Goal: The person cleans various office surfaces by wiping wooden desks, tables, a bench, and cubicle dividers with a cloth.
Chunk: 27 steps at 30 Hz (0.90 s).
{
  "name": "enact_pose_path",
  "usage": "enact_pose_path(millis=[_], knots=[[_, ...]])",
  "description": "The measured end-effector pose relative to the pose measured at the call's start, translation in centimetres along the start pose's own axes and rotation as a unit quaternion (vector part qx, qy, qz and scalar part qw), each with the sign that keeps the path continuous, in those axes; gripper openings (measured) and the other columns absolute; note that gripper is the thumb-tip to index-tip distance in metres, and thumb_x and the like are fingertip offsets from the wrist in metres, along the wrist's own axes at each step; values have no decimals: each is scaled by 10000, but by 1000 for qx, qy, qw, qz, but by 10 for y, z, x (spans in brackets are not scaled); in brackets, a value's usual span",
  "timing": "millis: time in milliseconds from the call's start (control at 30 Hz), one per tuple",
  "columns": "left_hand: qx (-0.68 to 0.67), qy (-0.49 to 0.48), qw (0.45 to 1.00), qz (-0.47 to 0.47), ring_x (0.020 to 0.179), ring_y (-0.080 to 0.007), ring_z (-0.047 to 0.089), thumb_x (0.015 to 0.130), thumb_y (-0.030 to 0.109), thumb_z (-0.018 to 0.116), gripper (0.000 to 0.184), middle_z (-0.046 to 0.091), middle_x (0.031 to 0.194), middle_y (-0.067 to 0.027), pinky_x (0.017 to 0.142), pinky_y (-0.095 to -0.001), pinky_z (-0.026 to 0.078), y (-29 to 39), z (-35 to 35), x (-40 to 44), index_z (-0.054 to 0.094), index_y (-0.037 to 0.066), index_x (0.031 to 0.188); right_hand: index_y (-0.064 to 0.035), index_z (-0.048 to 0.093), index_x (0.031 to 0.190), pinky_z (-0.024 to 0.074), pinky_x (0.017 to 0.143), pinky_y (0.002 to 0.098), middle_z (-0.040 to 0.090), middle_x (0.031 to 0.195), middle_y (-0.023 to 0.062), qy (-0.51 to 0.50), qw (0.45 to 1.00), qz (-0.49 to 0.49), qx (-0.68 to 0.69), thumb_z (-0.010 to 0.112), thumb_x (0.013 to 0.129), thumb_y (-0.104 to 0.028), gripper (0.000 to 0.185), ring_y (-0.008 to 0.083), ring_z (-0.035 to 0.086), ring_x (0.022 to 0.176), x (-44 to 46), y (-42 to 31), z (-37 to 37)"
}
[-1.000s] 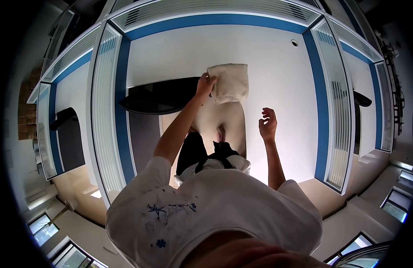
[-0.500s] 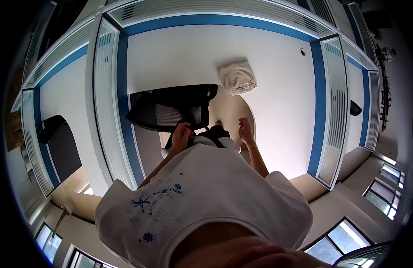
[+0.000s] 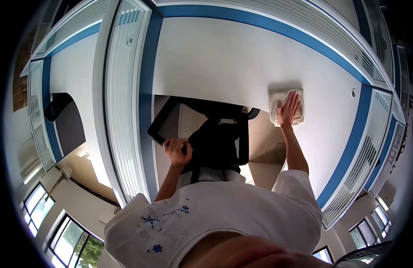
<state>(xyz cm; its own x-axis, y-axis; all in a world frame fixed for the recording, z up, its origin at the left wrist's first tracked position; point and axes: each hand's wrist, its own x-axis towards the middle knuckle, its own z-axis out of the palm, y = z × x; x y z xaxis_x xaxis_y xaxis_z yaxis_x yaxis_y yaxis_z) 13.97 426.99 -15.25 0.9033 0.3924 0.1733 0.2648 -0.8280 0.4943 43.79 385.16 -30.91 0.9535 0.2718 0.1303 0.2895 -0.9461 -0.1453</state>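
A folded beige cloth (image 3: 273,99) lies on the white desk (image 3: 215,53), near its front edge on the right. Flat on top of the cloth rests my right hand (image 3: 290,109), its fingers stretched forward. My left hand (image 3: 177,152) is by the near edge of a black mesh chair (image 3: 184,120), its fingers bent. The fingertips point down by the chair's frame, and whether they grip it cannot be made out.
Blue-edged partitions with ribbed panels (image 3: 126,89) surround the desk on the left, back and right. A round hole (image 3: 353,92) is in the desktop at the right. Another desk (image 3: 72,58) with a dark chair (image 3: 59,107) stands beyond the left partition.
My right hand has come down onto the cloth, from near my body. The black chair is now in front of me, and my left hand has moved beside it. The view has shifted.
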Motion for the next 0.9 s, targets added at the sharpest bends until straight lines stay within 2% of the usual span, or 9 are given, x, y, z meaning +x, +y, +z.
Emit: enact_pose_path(millis=[100,200,333,467,567,667,733,800,900], knots=[[-20,-28,999,-1,752,-215,676,784,192,698,86,705,738,-30,906,-407,423,-5,-3,-10,707,112,814,-1,279,1632,72,1294,549,238,1718,181,-50,993,-94,58,332,1085,-573,793,348,179,1605,4,-73,11],[-38,-82,995,-37,779,-224,678,818,201,701,99,709,764,-31,902,-419,426,10,-13,6,716,112,859,-58,340,1621,87,1310,492,273,1717,117,-141,963,-217,73,493,1058,-411,682,269,185,1609,37,-197,5],[-47,-153,981,-111,849,-254,685,896,199,703,155,727,915,-60,896,-431,466,19,-13,28,711,89,1006,-77,348,1619,89,1316,476,277,1715,78,-107,889,-419,150,476,1064,-434,672,251,185,1604,77,-359,42],[-156,-198,948,-194,909,-267,694,977,223,666,226,713,1096,-106,877,-414,529,10,16,44,672,63,1137,-130,397,1605,47,1315,477,300,1706,37,-85,865,-475,139,415,1070,-499,650,240,200,1597,104,-473,66],[-236,-214,897,-308,946,-239,686,1027,286,606,275,697,1107,-87,859,-379,550,6,40,68,656,56,1168,-143,428,1588,41,1316,487,336,1688,31,-61,872,-463,143,429,1058,-516,648,229,214,1592,108,-490,66],[-447,-178,674,-560,987,-246,649,1081,391,475,351,661,1166,-68,902,-398,537,-43,114,75,625,102,1212,-167,453,1576,52,1322,492,358,1678,8,-43,879,-445,166,484,1036,-526,650,236,232,1583,107,-479,68],[-515,-95,543,-657,1048,-230,611,1093,439,415,411,627,1184,-56,934,-405,522,-77,147,82,589,97,1239,-174,449,1579,53,1322,496,355,1680,-1,-41,887,-428,165,482,1037,-541,655,236,231,1584,105,-476,69],[-457,-40,590,-665,1063,-237,596,1100,471,377,481,618,1188,-86,984,-411,500,-83,147,128,583,74,1276,-193,407,1605,61,1319,505,327,1695,-22,-41,896,-414,153,464,1058,-521,640,235,230,1585,111,-451,70],[-521,164,550,-632,1211,-296,590,1100,509,335,601,618,1334,-134,1047,-450,490,-121,181,162,531,41,1422,-202,393,1614,87,1305,534,313,1703,-20,-46,927,-357,105,465,1073,-455,602,244,235,1584,127,-373,66]])
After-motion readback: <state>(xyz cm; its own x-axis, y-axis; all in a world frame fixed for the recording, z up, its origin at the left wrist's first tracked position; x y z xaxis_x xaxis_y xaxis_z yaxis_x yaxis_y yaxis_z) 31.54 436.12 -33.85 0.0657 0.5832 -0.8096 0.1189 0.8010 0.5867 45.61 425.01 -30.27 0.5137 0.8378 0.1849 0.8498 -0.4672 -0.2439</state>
